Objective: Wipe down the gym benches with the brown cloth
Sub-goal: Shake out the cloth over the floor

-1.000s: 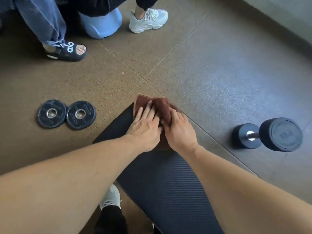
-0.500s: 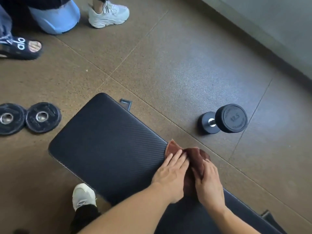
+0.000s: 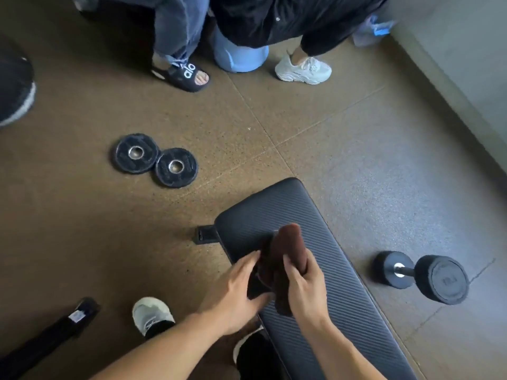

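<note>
A black ribbed gym bench [image 3: 329, 270] runs from the middle of the view down to the lower right. The brown cloth [image 3: 288, 250] is bunched and raised above the bench pad. My right hand [image 3: 304, 289] grips the cloth from the right, thumb over the fold. My left hand [image 3: 236, 292] holds the cloth's lower left part, fingers spread along it. Both forearms come in from the bottom edge.
Two black weight plates [image 3: 155, 160] lie on the brown rubber floor to the upper left. A black dumbbell [image 3: 422, 275] lies right of the bench. Two people's feet and a blue stool [image 3: 238, 58] are at the top. My shoe [image 3: 151, 314] stands left of the bench. A wall [image 3: 466, 64] runs along the right.
The cloth was pressed flat on the pad under both hands; now both hands have lifted and bunched it above the bench. The view has swung, showing the bench end farther up.
</note>
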